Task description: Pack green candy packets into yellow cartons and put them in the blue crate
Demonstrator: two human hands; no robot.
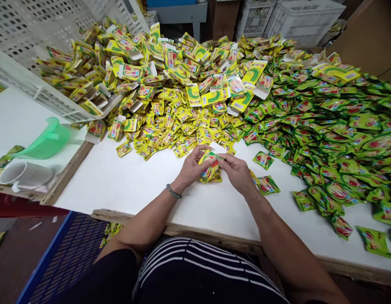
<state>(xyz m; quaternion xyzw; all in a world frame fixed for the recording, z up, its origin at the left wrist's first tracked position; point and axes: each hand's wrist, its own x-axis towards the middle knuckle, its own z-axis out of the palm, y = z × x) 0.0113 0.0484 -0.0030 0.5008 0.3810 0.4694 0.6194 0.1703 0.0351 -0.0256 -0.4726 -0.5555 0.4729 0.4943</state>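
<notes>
Small yellow carton, printed glossy card and boxy, sits dead centre, held just over the white matte tabletop. Left hand is curled closed round the carton's left side, thumb on top. Right hand pinches the carton's upper end with its fingertips, the other fingers folded. A green scrap shows at the carton mouth, too small to name. Beaded bracelet on the left wrist.

At 12 o'clock is a heap of yellow foil sachets, crinkly and square, with flat unfolded cartons piled behind. At 3 o'clock is a big spread of shiny green sachets, cut off by the frame edge. A few loose green ones lie just right of the hands.

At 10 o'clock is a white perforated plastic crate, partly out of frame. At 9 o'clock are a translucent green plastic scoop and a white mug on its side. At 7 o'clock is a blue mesh crate, contents hidden. Print on the sachets is unreadable.
</notes>
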